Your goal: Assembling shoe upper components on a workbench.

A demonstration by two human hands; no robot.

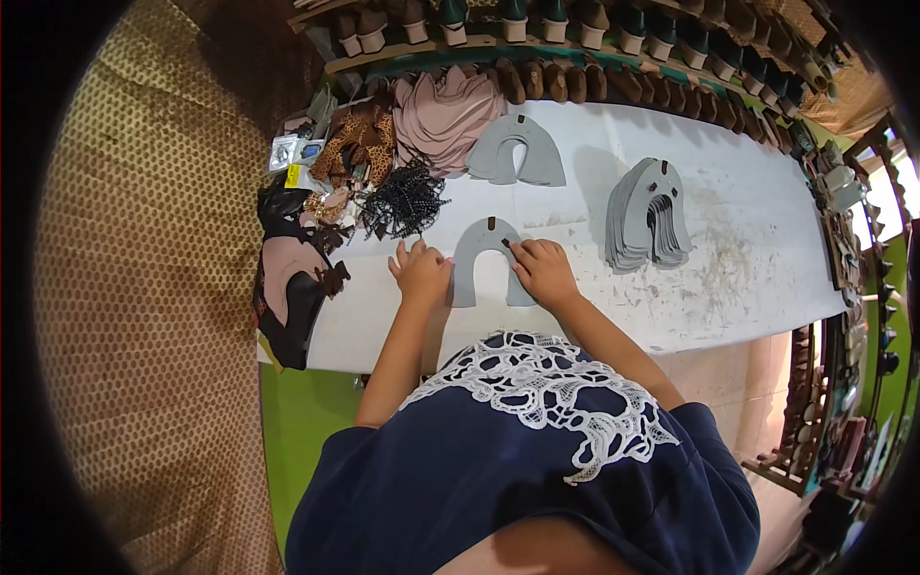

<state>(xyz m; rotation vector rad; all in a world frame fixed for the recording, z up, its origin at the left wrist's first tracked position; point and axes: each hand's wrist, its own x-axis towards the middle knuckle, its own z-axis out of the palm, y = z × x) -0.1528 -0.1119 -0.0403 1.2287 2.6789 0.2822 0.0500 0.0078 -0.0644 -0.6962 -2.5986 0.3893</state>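
A grey U-shaped shoe upper piece (469,273) lies on the white table in front of me, its curve pointing away. A small dark patch (492,223) sits at the top of that curve. My left hand (422,274) rests beside its left edge, fingers apart, with a fingertip at or near the edge. My right hand (546,274) is over its right side, fingers closed on a second small dark patch (507,242) against the surface. To the right stands a fanned stack of similar grey pieces (628,222); its top piece bears several dark patches.
More grey pieces (541,158) lie beyond my hands. Pink material (446,120), leopard-print pieces (355,144) and black beaded strands (407,196) crowd the table's left end, near a black and pink piece (297,297). Shoe racks (575,43) line the back; a patterned curtain (153,316) hangs left.
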